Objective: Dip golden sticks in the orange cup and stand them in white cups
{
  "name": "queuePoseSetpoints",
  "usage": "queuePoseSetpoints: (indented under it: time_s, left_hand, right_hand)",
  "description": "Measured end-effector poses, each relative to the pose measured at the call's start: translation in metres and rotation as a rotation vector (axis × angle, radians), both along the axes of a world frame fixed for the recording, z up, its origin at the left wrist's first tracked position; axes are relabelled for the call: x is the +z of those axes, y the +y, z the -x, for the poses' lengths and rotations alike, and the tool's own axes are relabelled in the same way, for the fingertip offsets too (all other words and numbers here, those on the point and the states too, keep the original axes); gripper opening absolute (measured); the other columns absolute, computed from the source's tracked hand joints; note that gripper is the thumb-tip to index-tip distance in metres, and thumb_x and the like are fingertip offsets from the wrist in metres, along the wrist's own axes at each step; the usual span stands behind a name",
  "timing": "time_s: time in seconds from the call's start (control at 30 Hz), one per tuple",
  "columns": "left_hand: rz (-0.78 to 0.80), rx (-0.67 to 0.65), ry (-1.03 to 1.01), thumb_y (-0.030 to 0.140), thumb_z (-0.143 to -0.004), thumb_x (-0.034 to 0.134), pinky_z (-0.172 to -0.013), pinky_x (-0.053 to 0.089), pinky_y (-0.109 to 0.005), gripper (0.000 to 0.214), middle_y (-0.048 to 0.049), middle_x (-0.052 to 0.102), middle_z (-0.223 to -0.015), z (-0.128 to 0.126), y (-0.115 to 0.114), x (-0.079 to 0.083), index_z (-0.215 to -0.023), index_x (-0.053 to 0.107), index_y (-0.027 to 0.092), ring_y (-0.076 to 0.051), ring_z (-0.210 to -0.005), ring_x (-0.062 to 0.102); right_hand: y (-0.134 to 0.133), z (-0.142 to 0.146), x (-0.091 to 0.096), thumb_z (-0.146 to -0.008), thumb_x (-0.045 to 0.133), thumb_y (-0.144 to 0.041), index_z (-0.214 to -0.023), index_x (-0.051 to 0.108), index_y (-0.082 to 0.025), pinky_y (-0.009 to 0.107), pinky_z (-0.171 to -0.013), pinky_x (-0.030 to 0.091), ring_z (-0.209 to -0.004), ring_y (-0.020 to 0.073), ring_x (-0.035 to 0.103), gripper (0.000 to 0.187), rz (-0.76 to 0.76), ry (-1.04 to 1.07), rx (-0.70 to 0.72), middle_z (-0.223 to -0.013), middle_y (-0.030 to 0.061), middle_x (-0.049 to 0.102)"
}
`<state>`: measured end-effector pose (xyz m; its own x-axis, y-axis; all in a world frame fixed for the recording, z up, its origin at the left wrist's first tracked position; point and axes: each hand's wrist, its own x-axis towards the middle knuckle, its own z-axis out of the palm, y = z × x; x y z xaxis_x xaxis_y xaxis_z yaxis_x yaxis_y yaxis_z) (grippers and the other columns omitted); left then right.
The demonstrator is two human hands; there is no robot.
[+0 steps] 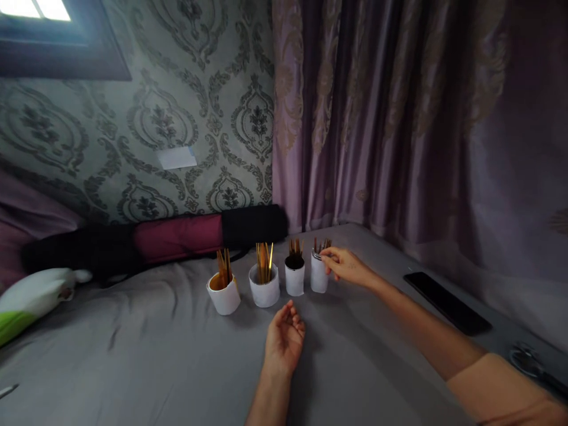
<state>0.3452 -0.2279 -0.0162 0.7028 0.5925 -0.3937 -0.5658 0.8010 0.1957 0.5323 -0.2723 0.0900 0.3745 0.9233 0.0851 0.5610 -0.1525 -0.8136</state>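
Note:
Four small white cups of thin sticks stand in a row on a grey sheet. The leftmost cup tilts a little, and beside it come the second cup and the third cup. My right hand reaches to the rightmost cup, its fingertips pinched at the cup's rim and the stick tops; what they grip is too small to make out. In front of the row my left hand rests on the sheet, palm up, with the fingers loosely curled and nothing in it.
A long black and maroon bag lies along the patterned wall behind the cups. A dark phone lies at the right, scissors near the right edge, a green and white plush at the left. Purple curtains hang behind.

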Motion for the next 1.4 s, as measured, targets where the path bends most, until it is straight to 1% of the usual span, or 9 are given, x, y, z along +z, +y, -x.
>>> queuePoseSetpoints:
  time_s: [0.2, 0.37, 0.47, 0.53, 0.73, 0.9, 1.13, 1.23, 1.4]
  left_hand:
    - [0.006, -0.068, -0.103, 0.016, -0.076, 0.05, -0.05, 0.04, -0.019, 0.013, -0.0018, 0.052, -0.069, 0.004, 0.005, -0.007, -0.085, 0.056, 0.011, -0.006, -0.055, 0.047]
    - [0.009, -0.06, -0.1, 0.018, -0.075, 0.051, -0.051, 0.04, -0.019, 0.014, -0.0017, 0.051, -0.07, 0.007, 0.009, -0.006, -0.086, 0.056, 0.011, -0.006, -0.056, 0.047]
    - [0.014, -0.063, -0.098, 0.019, -0.075, 0.051, -0.051, 0.04, -0.019, 0.014, -0.0017, 0.051, -0.07, 0.008, 0.009, -0.006, -0.086, 0.056, 0.011, -0.006, -0.056, 0.047]
    - [0.014, -0.058, -0.095, 0.019, -0.075, 0.052, -0.051, 0.04, -0.019, 0.015, -0.0017, 0.051, -0.071, 0.007, 0.009, -0.006, -0.087, 0.056, 0.011, -0.006, -0.057, 0.047]
    - [0.024, -0.069, -0.086, 0.02, -0.075, 0.052, -0.052, 0.04, -0.019, 0.015, -0.0018, 0.051, -0.071, 0.006, 0.01, -0.006, -0.087, 0.056, 0.012, -0.006, -0.057, 0.048]
    - [0.037, -0.082, -0.067, 0.02, -0.076, 0.05, -0.052, 0.04, -0.019, 0.013, -0.0019, 0.05, -0.07, 0.004, 0.008, -0.002, -0.085, 0.056, 0.012, -0.006, -0.056, 0.047]
    - [0.035, -0.102, -0.1, 0.02, -0.076, 0.05, -0.051, 0.04, -0.019, 0.015, -0.0021, 0.05, -0.071, 0.0, 0.005, -0.003, -0.087, 0.056, 0.012, -0.006, -0.056, 0.046]
    - [0.04, -0.11, -0.106, 0.021, -0.076, 0.05, -0.051, 0.039, -0.019, 0.015, -0.0018, 0.05, -0.072, -0.001, 0.006, -0.004, -0.086, 0.056, 0.012, -0.006, -0.056, 0.046]
    - [0.071, -0.096, -0.119, 0.021, -0.076, 0.051, -0.051, 0.039, -0.019, 0.015, -0.0018, 0.05, -0.071, -0.005, 0.008, -0.005, -0.087, 0.055, 0.011, -0.006, -0.055, 0.046]
  right_hand:
    - [0.003, 0.0, 0.006, -0.08, 0.047, -0.033, -0.086, 0.052, -0.015, 0.015, -0.029, 0.026, -0.031, 0.0043, 0.042, 0.02, 0.065, 0.219, -0.037, -0.054, -0.0005, 0.059]
    - [0.006, -0.001, 0.012, -0.08, 0.048, -0.035, -0.081, 0.051, -0.016, 0.014, -0.03, 0.026, -0.033, 0.0035, 0.043, 0.019, 0.152, 0.265, -0.038, -0.057, 0.0013, 0.062]
    - [0.007, -0.007, 0.01, -0.078, 0.05, -0.037, -0.081, 0.051, -0.016, 0.014, -0.031, 0.029, -0.037, 0.0044, 0.047, 0.021, 0.122, 0.253, 0.012, -0.062, 0.0036, 0.064]
    - [0.007, -0.013, 0.008, -0.078, 0.05, -0.037, -0.082, 0.052, -0.015, 0.014, -0.032, 0.03, -0.038, 0.0052, 0.049, 0.022, 0.097, 0.261, 0.013, -0.064, 0.0045, 0.065]
    - [0.008, -0.031, 0.003, -0.077, 0.052, -0.034, -0.082, 0.052, -0.015, 0.014, -0.033, 0.032, -0.044, 0.0072, 0.055, 0.02, 0.05, 0.327, -0.104, -0.067, 0.0065, 0.066]
    - [0.013, -0.046, 0.007, -0.076, 0.054, -0.034, -0.081, 0.053, -0.015, 0.014, -0.035, 0.034, -0.051, 0.0093, 0.059, 0.019, 0.032, 0.394, -0.182, -0.071, 0.0076, 0.067]
    - [0.04, -0.066, 0.012, -0.076, 0.056, -0.025, -0.079, 0.053, -0.016, 0.013, -0.039, 0.039, -0.054, 0.0095, 0.061, 0.01, -0.031, 0.472, -0.28, -0.071, 0.0066, 0.067]
    - [0.056, -0.07, 0.013, -0.078, 0.054, -0.022, -0.079, 0.054, -0.015, 0.015, -0.039, 0.04, -0.052, 0.0103, 0.061, 0.008, -0.032, 0.48, -0.345, -0.067, 0.0069, 0.066]
    - [0.08, -0.074, 0.013, -0.079, 0.052, -0.019, -0.077, 0.053, -0.013, 0.016, -0.041, 0.043, -0.051, 0.0104, 0.06, 0.006, -0.034, 0.473, -0.391, -0.065, 0.0072, 0.065]
